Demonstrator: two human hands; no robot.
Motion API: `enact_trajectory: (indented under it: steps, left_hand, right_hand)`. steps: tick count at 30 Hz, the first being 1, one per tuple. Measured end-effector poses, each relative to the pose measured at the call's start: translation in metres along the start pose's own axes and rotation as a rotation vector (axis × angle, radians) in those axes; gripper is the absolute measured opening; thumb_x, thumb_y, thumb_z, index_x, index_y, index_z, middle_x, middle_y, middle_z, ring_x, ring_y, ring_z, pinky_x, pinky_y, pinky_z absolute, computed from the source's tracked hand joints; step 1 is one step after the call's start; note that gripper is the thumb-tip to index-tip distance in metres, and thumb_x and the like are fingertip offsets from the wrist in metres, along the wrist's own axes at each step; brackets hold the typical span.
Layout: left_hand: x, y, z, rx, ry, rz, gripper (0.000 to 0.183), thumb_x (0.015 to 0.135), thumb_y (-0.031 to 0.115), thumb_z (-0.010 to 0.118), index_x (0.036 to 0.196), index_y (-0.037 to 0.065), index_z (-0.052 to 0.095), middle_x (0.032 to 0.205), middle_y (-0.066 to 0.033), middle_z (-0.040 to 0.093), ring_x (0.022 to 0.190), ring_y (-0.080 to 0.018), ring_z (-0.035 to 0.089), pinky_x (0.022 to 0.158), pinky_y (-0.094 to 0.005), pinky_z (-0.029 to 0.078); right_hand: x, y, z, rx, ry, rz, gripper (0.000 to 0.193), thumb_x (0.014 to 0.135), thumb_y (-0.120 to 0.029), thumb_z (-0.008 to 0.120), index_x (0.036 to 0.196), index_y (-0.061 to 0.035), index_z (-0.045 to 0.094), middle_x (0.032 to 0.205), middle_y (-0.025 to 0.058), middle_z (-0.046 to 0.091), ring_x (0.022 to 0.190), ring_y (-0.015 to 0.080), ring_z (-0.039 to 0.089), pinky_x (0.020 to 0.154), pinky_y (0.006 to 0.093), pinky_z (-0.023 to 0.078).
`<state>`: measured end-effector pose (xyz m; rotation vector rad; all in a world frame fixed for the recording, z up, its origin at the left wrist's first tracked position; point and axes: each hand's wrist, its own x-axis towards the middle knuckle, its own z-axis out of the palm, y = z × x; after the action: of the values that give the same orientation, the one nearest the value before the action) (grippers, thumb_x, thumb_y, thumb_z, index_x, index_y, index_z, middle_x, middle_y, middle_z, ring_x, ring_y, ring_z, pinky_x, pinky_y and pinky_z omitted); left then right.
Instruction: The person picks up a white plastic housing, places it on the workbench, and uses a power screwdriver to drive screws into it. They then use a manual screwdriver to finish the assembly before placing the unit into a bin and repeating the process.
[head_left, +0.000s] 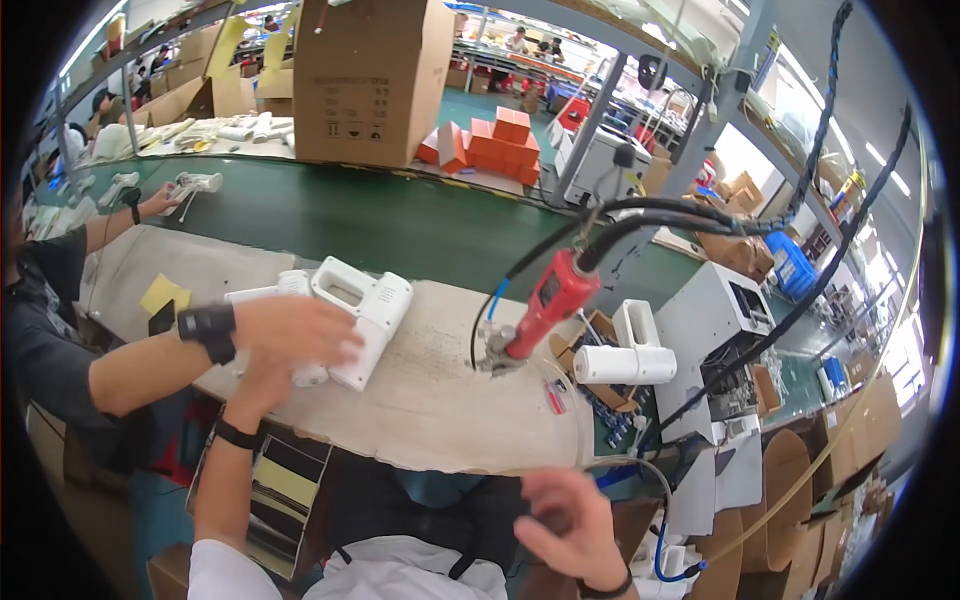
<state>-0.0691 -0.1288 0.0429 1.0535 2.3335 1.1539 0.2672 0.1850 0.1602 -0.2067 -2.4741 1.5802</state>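
My left hand (266,382) reaches up to the white plastic housings on the pale work mat (450,420). A co-worker's hand (300,328), with a black band on its wrist, crosses over it and hides my fingers. Beside these hands lies a white housing with a loop handle (378,312); another white housing (262,292) is partly covered by the co-worker's hand. My right hand (568,520) is raised above my lap near the mat's front edge, fingers curved and apart, holding nothing. Over the mat hangs a red hand tool (550,300) on black cables.
A white housing (625,352) stands at the mat's right, by a cardboard box (572,352) of small parts. Behind the mat runs a green conveyor (330,212), where the co-worker's other hand (157,203) holds a white part. A large carton (370,80) and orange boxes (500,150) stand beyond.
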Motion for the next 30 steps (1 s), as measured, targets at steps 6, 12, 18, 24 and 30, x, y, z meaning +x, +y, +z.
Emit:
enact_trajectory:
  steps: [6,12,18,24,30]
  left_hand:
    - [0.023,0.050,0.018,0.746,0.045,0.097,0.074,0.070,-0.006,0.061,0.137,0.024,0.049,0.145,-0.0154,0.037,0.133,-0.0419,0.036,0.109,-0.0543,0.030]
    - [0.066,0.064,0.028,1.052,-0.097,0.328,0.073,0.072,0.005,0.068,0.135,0.037,0.050,0.147,-0.0103,0.038,0.124,-0.0372,0.047,0.097,-0.0514,0.042]
    - [0.113,0.076,0.067,0.989,-0.230,0.291,0.066,0.069,0.031,0.079,0.131,0.035,0.056,0.147,-0.0086,0.039,0.121,-0.0322,0.048,0.096,-0.0463,0.043]
    - [0.124,0.118,0.121,0.897,-0.225,0.565,0.075,0.060,0.038,0.084,0.130,0.030,0.058,0.140,-0.0070,0.046,0.130,-0.0375,0.042,0.097,-0.0533,0.041]
    - [0.172,0.055,0.113,1.125,-0.061,0.528,0.046,0.068,0.029,0.079,0.112,0.022,0.066,0.118,-0.0058,0.060,0.126,-0.0387,0.045,0.108,-0.0595,0.028]
  right_hand:
    - [0.136,-0.010,0.039,0.016,0.649,-0.364,0.069,0.074,-0.005,0.077,0.132,-0.0021,0.041,0.131,0.0123,0.048,0.116,0.0183,0.050,0.090,0.0316,0.046]
    - [0.166,-0.010,0.040,0.530,0.499,-0.250,0.044,0.083,0.001,0.066,0.123,-0.0005,0.048,0.098,0.0075,0.064,0.076,0.0120,0.062,0.072,0.0245,0.051]
    - [0.145,-0.004,0.012,0.573,0.570,-0.162,0.027,0.084,0.000,0.062,0.111,0.0004,0.055,0.080,0.0091,0.062,0.063,0.0119,0.058,0.053,0.0242,0.046]
    - [0.119,-0.016,-0.015,0.604,0.642,-0.196,0.025,0.081,-0.001,0.062,0.105,0.0021,0.056,0.074,0.0090,0.059,0.059,0.0142,0.056,0.049,0.0247,0.042]
    - [0.096,-0.014,-0.030,0.496,0.627,-0.216,0.026,0.078,0.000,0.064,0.103,0.0050,0.057,0.069,0.0088,0.059,0.056,0.0151,0.057,0.050,0.0253,0.045]
